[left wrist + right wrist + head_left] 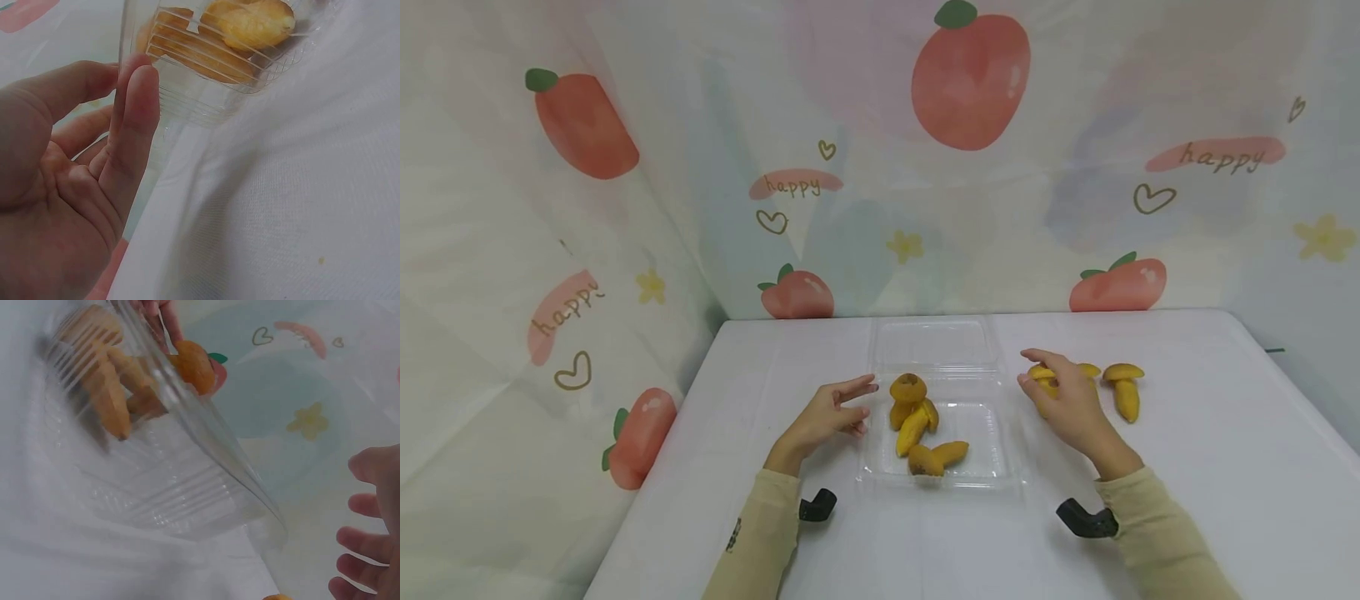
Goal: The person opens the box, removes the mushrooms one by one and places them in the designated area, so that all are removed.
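A clear plastic clamshell box [992, 483] lies with its lid [934, 343] folded back. Several yellow-brown toy-like mushrooms sit in its left part, among them a front mushroom [927, 461] lying on its side and an upper mushroom [908, 387] with its cap up. My left hand [820, 417] is at the box's left side, its extended fingertips right at the wall [122, 37]. Over to the right, my right hand [1071, 408] reaches over the loose mushrooms, overlapping a mushroom [1041, 372] in this view. Its spread fingers [362, 544] hold nothing in the right wrist view.
A separate mushroom [1123, 392] lies right of my right hand, with another cap [1088, 369] just beside it. A white cloth covers the table [917, 550]. Behind and to the left hangs a fruit-printed curtain [865, 83]. Black curved pieces [1086, 518] sit at both wrists.
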A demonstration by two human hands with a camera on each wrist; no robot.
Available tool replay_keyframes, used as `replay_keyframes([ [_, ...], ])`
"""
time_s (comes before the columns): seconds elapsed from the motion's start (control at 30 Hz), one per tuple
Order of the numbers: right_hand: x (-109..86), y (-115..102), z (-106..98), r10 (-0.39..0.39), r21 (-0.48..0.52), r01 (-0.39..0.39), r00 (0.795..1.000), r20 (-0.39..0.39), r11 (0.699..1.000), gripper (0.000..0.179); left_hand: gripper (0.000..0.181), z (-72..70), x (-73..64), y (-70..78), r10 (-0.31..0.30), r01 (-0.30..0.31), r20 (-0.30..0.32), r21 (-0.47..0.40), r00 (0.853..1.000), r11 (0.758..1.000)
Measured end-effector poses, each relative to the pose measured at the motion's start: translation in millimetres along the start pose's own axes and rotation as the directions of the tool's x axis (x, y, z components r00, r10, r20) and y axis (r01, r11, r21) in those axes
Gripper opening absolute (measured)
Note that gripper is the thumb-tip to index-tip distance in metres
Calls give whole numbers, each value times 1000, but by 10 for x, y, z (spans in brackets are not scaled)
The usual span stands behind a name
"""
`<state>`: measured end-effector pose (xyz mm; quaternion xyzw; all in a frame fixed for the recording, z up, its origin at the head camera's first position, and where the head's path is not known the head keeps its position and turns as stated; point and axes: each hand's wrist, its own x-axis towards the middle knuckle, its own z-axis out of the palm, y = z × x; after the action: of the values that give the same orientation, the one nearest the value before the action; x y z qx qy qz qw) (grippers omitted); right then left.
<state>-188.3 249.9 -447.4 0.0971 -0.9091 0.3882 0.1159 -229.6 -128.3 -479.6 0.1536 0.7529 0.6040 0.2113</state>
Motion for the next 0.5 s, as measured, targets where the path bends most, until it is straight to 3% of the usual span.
replay_keyframes([
  [0.27,-31,-140,121,-90,-48,90,996,18,995,42,62,-12,6,-15,11,-10,10,-5,1000,1000],
  [0.5,-68,-252,202,-91,-32,94,992,87,995,43,62,-15,20,-23,13,-13,11,2,1000,1000],
])
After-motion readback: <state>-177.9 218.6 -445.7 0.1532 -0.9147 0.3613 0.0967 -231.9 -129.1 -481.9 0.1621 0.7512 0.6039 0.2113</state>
